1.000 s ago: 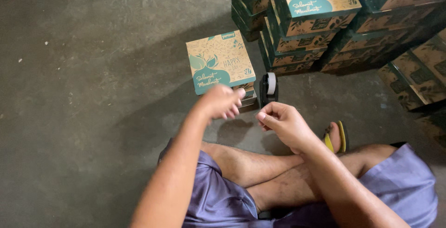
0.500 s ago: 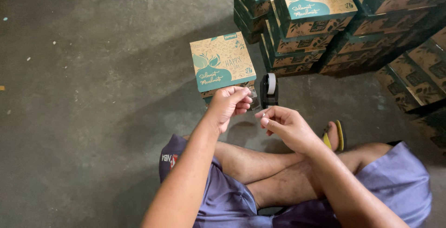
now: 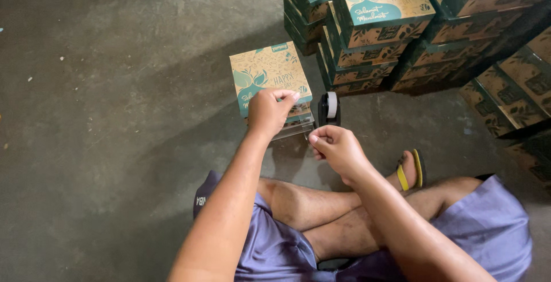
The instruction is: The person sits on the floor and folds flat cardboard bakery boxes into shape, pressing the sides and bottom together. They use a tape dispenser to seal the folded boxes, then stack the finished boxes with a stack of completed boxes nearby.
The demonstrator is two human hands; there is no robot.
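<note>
I sit cross-legged on a concrete floor. In front of my knees stands a small tan and teal printed box (image 3: 267,69) with its lid closed. My left hand (image 3: 270,111) rests on the box's near edge, fingers curled over the lid's front. A black tape dispenser (image 3: 329,107) with a pale roll stands just right of the box. Just below the dispenser, my right hand (image 3: 338,150) has thumb and forefinger pinched together; I cannot make out any tape between them.
Stacks of the same printed boxes (image 3: 379,23) fill the upper right, and more lean at the far right (image 3: 511,92). My foot in a yellow-strapped sandal (image 3: 410,170) lies to the right of my right hand. Bare grey concrete (image 3: 115,87) spreads to the left.
My left hand has moved away from my right hand and forward onto the box's near edge. My right hand has stayed pinched near the dispenser.
</note>
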